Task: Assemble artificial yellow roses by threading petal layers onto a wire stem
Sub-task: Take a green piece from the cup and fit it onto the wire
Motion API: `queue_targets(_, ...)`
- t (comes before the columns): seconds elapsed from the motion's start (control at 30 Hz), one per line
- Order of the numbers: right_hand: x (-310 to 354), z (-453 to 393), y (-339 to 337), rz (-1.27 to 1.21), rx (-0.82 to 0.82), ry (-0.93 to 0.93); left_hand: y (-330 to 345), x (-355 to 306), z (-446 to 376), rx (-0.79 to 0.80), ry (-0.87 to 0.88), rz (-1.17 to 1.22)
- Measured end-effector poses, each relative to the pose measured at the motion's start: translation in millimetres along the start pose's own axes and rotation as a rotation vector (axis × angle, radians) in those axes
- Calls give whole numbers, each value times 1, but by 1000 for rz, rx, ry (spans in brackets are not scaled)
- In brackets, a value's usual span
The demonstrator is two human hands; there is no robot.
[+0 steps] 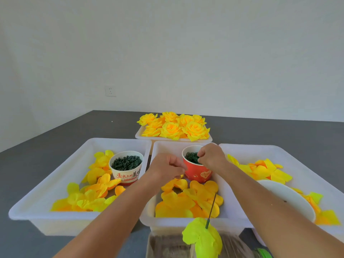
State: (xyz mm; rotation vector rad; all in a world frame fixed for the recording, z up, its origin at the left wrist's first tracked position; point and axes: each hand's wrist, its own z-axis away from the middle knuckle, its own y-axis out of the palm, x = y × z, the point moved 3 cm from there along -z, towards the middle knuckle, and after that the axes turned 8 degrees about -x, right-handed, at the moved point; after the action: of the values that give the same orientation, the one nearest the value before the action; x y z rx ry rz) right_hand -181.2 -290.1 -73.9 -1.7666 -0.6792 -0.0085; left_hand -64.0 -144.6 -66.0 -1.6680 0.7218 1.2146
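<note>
Picking a green ring for the rose

Right hand [211, 155] pinches rings in the red cup [198, 172]; left hand [168, 167] curled, contents unclear. Wire stem [211, 211] with petals [202, 237] waits near the middle tray's front edge.

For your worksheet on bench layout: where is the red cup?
In the head view, the red cup stands at the back of the middle tray, under the right hand.

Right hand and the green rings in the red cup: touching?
Touching. The head view shows the right hand over the red cup, its curled fingers down in the green rings, pinching some.
</note>
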Motion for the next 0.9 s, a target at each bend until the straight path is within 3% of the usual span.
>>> queue_targets(0.27,3,-18,23,146,164,32,5,13,-5,37,-5,46)
queue_targets(0.6,0,-22,25,159,-18,50,7,15,-3,91,23,53)
queue_targets(0.67,-5,-21,25,16,-15,75,7,15,-4,88,17,61)
queue_targets(0.9,-6,3,-4,-1002,-38,375,7,16,-6,80,8,96)
